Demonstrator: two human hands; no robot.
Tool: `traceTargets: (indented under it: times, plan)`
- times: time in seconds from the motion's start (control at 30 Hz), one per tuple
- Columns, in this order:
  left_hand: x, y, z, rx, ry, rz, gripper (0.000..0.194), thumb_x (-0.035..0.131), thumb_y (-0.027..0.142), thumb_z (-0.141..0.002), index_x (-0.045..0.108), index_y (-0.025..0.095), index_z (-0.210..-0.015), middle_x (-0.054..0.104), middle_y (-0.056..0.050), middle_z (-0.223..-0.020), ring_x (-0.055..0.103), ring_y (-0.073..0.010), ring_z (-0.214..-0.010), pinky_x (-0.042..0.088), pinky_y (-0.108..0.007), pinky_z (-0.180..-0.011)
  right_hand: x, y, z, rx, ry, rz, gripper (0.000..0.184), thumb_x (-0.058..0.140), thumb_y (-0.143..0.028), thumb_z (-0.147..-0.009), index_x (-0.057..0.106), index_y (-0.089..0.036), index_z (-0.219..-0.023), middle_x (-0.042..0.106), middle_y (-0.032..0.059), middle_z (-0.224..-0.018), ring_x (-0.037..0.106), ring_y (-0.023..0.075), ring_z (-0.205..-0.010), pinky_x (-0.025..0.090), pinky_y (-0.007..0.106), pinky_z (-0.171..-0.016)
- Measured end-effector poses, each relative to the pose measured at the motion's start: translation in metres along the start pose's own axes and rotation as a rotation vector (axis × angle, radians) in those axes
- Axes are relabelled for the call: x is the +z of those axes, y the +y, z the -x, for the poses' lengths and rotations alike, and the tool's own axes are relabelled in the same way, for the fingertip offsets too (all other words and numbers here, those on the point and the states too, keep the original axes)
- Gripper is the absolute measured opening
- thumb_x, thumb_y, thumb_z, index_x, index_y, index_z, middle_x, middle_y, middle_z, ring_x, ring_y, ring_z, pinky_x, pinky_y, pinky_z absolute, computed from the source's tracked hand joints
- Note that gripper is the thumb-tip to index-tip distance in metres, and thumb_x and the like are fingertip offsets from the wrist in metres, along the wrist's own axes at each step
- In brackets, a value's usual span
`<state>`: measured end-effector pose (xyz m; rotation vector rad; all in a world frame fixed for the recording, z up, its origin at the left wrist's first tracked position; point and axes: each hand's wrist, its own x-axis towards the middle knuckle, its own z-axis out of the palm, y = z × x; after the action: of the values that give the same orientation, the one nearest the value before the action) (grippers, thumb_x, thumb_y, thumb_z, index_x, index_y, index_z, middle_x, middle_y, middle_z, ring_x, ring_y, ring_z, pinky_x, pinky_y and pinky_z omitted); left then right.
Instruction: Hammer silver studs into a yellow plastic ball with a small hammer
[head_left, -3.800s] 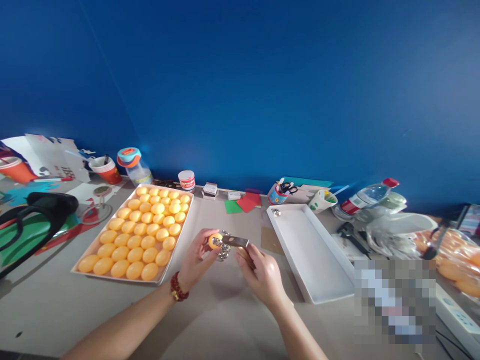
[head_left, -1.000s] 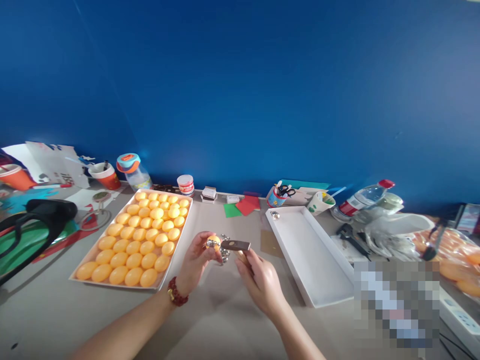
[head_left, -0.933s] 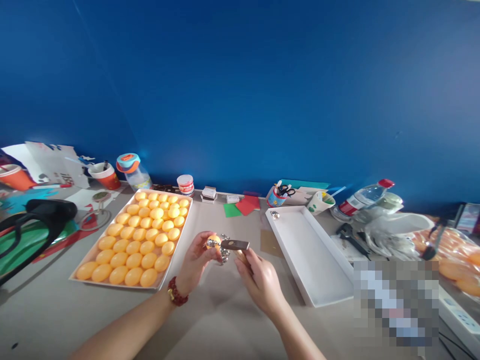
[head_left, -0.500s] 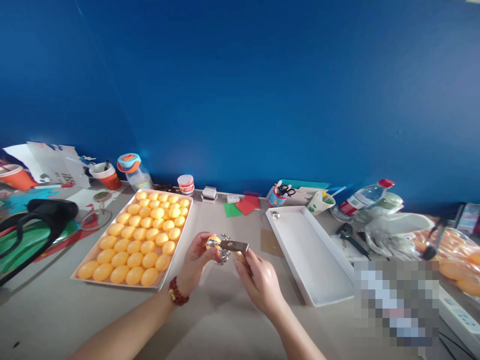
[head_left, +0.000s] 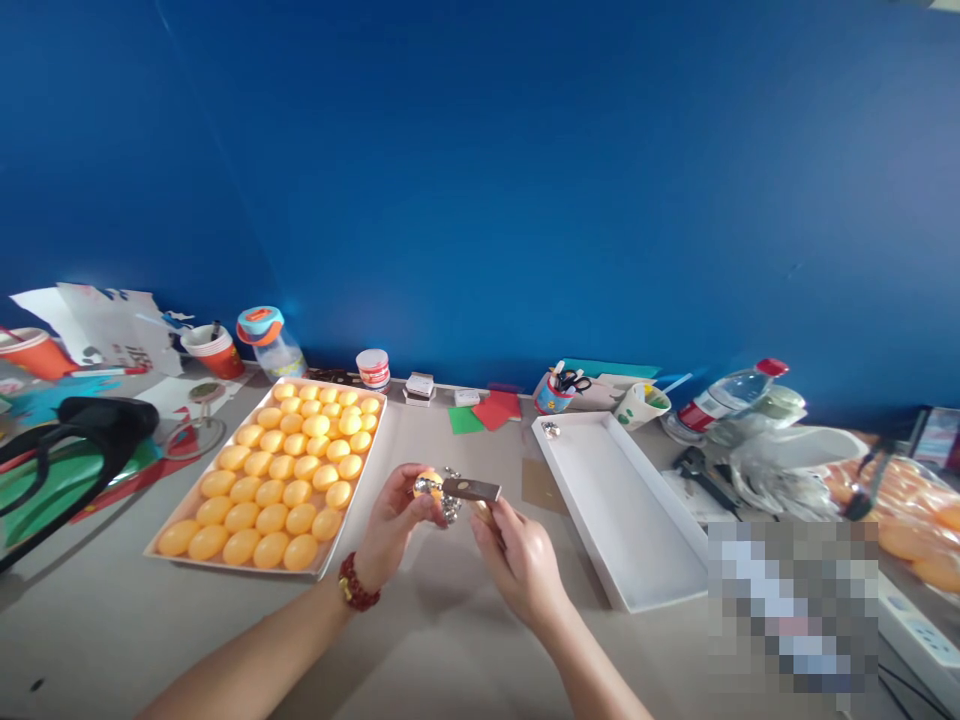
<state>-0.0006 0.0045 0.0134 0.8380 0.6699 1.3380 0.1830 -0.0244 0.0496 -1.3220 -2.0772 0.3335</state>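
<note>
While the left hand point(head_left: 391, 510) pinches an orange ball point(head_left: 420, 481) and shiny metal beads point(head_left: 451, 509) above the desk point(head_left: 450, 650) and the right hand point(head_left: 525, 560) grips a hammer point(head_left: 472, 489), steady fingers and a light touch seem best.

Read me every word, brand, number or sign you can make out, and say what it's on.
No text reads for certain.
Jar: red-and-white label, too blurred to read.
Red-capped bottle: red label, too blurred to read.
White sheet: dark marks, too unclear to read.
Box stack: markings too small to read.
Pen cup: yellow mark, too small to read.
</note>
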Motion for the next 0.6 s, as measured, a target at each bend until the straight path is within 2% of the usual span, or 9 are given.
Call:
traceTargets:
  times: [0.13,0.6]
  plan:
    - [-0.0008,-0.0009,0.0015,-0.014,-0.036,-0.001,0.027,0.071,0.027,-0.082,0.059,0.022,-0.106,0.064,-0.001,-0.094,0.066,-0.0127,-0.066,0.056,-0.032,-0.066,0.0003,0.0,-0.0006,-0.005,-0.019,0.026,0.016,0.038,-0.027,-0.097,0.051,-0.018,-0.093,0.057,0.0006,-0.063,0.052,0.0143,-0.05,0.028,0.024,-0.049]
    - [0.0009,-0.0012,0.0024,-0.003,-0.018,-0.004,0.027,0.071,0.027,-0.082,0.057,0.022,-0.105,0.064,0.001,-0.088,0.066,-0.0121,-0.065,0.056,-0.031,-0.065,-0.0003,-0.0001,-0.0013,-0.006,-0.014,0.025,0.017,0.038,-0.026,-0.097,0.052,-0.017,-0.094,0.059,0.0018,-0.065,0.052,0.0139,-0.05,0.027,0.024,-0.05]
